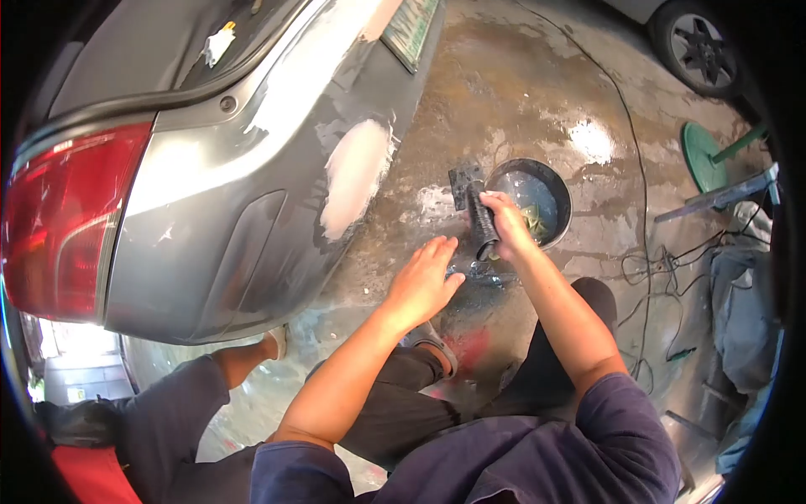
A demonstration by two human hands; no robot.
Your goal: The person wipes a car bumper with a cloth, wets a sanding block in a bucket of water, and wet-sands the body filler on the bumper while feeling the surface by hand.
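Observation:
My right hand [505, 225] is closed around a dark, bent piece of sandpaper [480, 220], held just left of a black bucket's rim. The part of it inside my palm is hidden. My left hand [424, 281] is open, fingers stretched out, with nothing in it, between the bumper and the sandpaper. A grey car bumper [277, 227] fills the left side. On its corner is a pale pink patch of filler [356, 178] with a rough edge. The bucket [564, 200] holds cloudy water and something yellowish green.
A red tail light [71, 223] and a licence plate [411, 32] are on the car. Another person's leg [180, 399] is at lower left. A cable [640, 151] crosses the wet floor [495, 76]. A green round-based stand [703, 158] and a wheel [698, 49] are at right.

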